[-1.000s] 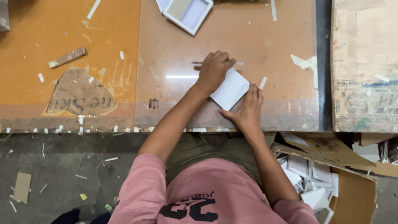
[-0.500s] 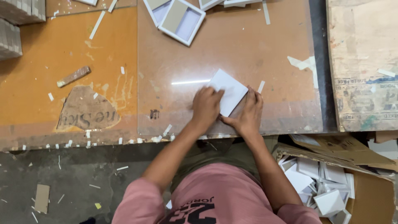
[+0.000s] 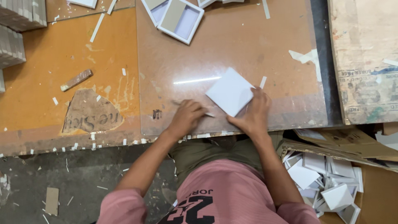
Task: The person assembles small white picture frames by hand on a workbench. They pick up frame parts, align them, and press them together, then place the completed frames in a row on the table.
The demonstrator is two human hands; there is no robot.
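A white square card (image 3: 229, 90) lies tilted like a diamond on the glossy brown tabletop (image 3: 232, 45), near the front edge. My right hand (image 3: 253, 113) presses on its lower right corner, thumb and fingers at the card's edge. Just left of the card, my left hand (image 3: 185, 118) rests curled on the table. It is closed around a thin stick-like tool (image 3: 209, 115), whose ends poke out on both sides. The left hand does not touch the card.
Open white-rimmed shallow boxes (image 3: 180, 20) lie at the far edge. Stacks of white pieces (image 3: 12, 33) stand at the top left. A small wooden block (image 3: 76, 79) and paper strips litter the orange board. A carton of white squares (image 3: 331, 178) sits low right, beside worn cardboard (image 3: 365, 62).
My left hand has slid off the white card to its left, toward the table's front edge. My right hand stays at the card's lower right corner.
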